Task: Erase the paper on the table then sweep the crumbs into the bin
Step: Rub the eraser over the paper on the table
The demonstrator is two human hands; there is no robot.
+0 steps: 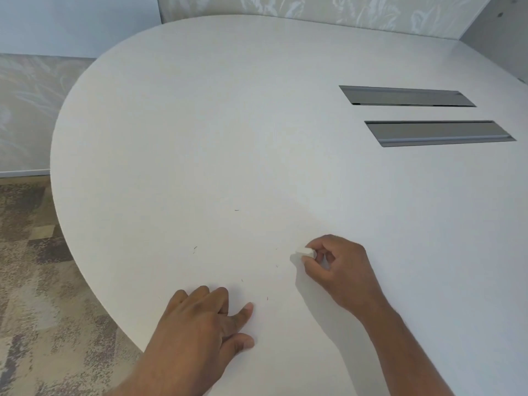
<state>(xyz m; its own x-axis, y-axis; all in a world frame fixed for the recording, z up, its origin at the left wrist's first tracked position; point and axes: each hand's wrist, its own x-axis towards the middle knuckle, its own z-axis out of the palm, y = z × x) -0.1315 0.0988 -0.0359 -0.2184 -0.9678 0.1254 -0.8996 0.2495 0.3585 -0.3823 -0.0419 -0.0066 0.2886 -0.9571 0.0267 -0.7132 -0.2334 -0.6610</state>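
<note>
— Starting at the left: why is the left hand (205, 318) lying on the table (200, 110) like that?

— It looks like a brace. The fingers are together and half curled, knuckles up, thumb out to the side, gripping nothing. I'd guess it is pinning the paper, though white on white I can't make out any sheet edge (so I won't swear a paper is there).

— And between the hands?

— A few dark eraser crumbs (195, 248), scattered thin across the tabletop from the left hand up toward the right.

— The right hand (337, 270)?

— Its thumb and fingertips are clamped on a small white eraser (305, 251), which sits on the surface, ready to rub or just finishing. The wrist hangs low, near the table.

— The room?

— A rounded white table, two grey metal cable hatches (405, 96) at far right, patterned carpet (37, 281) at left, pale leaf-print wall (285, 7) behind. No bin in sight, so the sweeping is, I judge, not yet done.
</note>
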